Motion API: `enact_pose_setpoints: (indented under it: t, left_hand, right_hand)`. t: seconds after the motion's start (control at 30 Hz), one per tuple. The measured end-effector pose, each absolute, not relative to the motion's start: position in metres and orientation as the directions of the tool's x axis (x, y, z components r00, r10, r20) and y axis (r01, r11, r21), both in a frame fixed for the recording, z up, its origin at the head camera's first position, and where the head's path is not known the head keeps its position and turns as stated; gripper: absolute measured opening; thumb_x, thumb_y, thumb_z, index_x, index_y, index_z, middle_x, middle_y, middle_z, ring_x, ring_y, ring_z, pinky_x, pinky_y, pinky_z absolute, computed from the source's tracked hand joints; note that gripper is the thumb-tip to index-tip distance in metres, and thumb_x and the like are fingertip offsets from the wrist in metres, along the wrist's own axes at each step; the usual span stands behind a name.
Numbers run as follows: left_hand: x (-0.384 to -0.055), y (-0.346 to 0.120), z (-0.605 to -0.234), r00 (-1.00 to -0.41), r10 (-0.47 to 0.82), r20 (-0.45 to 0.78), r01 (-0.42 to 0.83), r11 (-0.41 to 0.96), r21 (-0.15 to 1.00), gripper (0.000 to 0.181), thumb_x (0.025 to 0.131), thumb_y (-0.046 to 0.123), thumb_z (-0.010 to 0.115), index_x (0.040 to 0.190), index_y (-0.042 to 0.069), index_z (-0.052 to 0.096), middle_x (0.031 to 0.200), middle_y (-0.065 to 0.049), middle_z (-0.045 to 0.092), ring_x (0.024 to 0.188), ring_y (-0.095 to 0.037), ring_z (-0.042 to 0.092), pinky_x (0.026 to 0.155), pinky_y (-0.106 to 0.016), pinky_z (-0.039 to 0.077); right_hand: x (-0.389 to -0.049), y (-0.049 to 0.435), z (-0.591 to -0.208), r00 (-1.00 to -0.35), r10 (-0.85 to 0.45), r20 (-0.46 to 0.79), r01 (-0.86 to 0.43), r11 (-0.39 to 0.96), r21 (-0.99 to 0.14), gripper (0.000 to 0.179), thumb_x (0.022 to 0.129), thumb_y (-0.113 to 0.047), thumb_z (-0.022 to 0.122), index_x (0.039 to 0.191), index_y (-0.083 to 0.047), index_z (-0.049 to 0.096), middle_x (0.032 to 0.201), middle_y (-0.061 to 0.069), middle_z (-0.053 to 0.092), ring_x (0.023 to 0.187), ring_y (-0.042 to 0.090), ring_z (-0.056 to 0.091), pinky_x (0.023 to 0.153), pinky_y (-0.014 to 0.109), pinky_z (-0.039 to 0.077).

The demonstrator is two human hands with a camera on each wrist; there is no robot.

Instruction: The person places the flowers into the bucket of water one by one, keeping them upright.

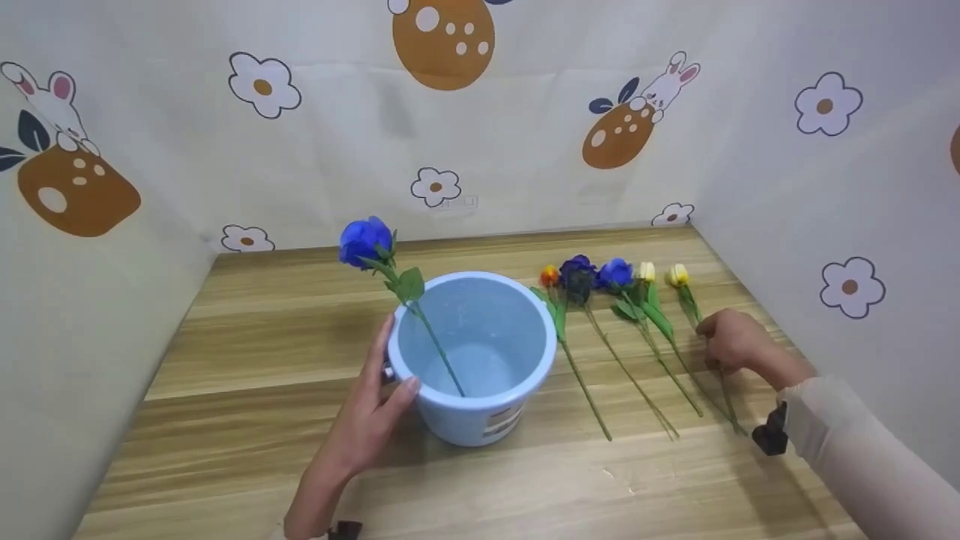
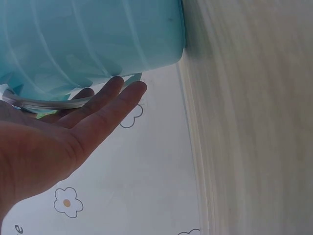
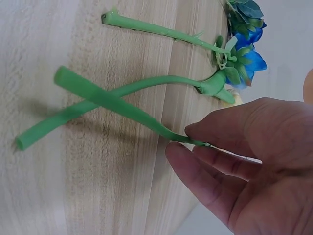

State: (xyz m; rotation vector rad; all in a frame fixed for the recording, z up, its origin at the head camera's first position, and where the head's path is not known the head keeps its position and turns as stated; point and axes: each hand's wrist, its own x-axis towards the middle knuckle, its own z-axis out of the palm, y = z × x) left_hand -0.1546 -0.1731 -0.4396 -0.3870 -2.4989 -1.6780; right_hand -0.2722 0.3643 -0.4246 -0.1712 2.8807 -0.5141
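A light blue bucket (image 1: pixel 480 433) stands upright on the wooden table, with a blue rose (image 1: pixel 366 241) leaning out over its left rim. My left hand (image 1: pixel 367 420) rests against the bucket's left side, thumb at the rim. In the left wrist view its extended fingers (image 2: pixel 105 110) touch the wall by the handle (image 2: pixel 54 104). On the far right, my right hand (image 1: pixel 735 341) pinches the stem of a yellow tulip (image 1: pixel 679 275) between thumb and fingers. In the right wrist view, the pinched stem (image 3: pixel 132 113) crosses over another green stem (image 3: pixel 44 129).
Between bucket and right hand lie an orange tulip (image 1: pixel 550 275), a dark blue rose (image 1: pixel 577 281), a brighter blue rose (image 1: pixel 616 273) and a pale yellow tulip (image 1: pixel 646 271), stems toward me. Patterned cloth walls (image 1: pixel 337 157) border the wooden table (image 1: pixel 247 345) at back and sides.
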Motion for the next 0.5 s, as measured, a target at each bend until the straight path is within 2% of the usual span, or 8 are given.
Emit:
enact_pose_setpoints:
  t: [0.13, 0.33, 0.4, 0.5]
  left_hand:
    - [-0.1549, -0.1735, -0.4401, -0.962, 0.149, 0.228, 0.267, 0.355, 0.896, 0.081, 0.106, 0.036, 0.056, 0.171, 0.035, 0.008, 0.179, -0.01, 0.013, 0.159, -0.045, 0.029, 0.121, -0.068, 0.034]
    - [-0.1547, -0.1734, -0.4405, -0.964, 0.141, 0.227, 0.263, 0.351, 0.898, 0.081, 0.106, 0.037, 0.057, 0.171, 0.036, 0.008, 0.179, -0.01, 0.014, 0.157, -0.045, 0.031, 0.119, -0.066, 0.038]
    - [-0.1545, -0.1732, -0.4407, -0.964, 0.14, 0.225, 0.261, 0.353, 0.898, 0.081, 0.106, 0.037, 0.057, 0.171, 0.037, 0.008, 0.179, -0.009, 0.014, 0.157, -0.045, 0.032, 0.119, -0.067, 0.038]
    - [-0.1544, -0.1729, -0.441, -0.965, 0.137, 0.224, 0.259, 0.356, 0.898, 0.081, 0.106, 0.037, 0.058, 0.171, 0.038, 0.009, 0.179, -0.009, 0.015, 0.156, -0.045, 0.033, 0.118, -0.067, 0.039]
  right_hand:
    - [-0.2716, 0.364, -0.425, -0.977, -0.135, -0.163, -0.068, 0.928, -0.365, 0.061, 0.065, 0.009, 0.064, 0.125, 0.017, 0.066, 0.114, 0.036, 0.07, 0.082, 0.027, 0.067, 0.055, 0.028, 0.058]
    - [-0.2716, 0.3647, -0.4252, -0.984, -0.109, -0.143, -0.042, 0.912, -0.407, 0.057, 0.071, 0.01, 0.062, 0.127, 0.02, 0.062, 0.113, 0.038, 0.067, 0.078, 0.026, 0.066, 0.055, 0.029, 0.059]
    - [-0.2714, 0.3651, -0.4246, -0.988, -0.097, -0.124, -0.039, 0.913, -0.407, 0.057, 0.072, 0.009, 0.062, 0.128, 0.02, 0.062, 0.117, 0.04, 0.066, 0.082, 0.03, 0.065, 0.058, 0.031, 0.059]
    - [-0.2715, 0.3651, -0.4233, -0.993, -0.075, -0.09, -0.033, 0.917, -0.398, 0.056, 0.077, 0.005, 0.064, 0.13, 0.019, 0.061, 0.123, 0.042, 0.064, 0.091, 0.035, 0.064, 0.069, 0.037, 0.06]
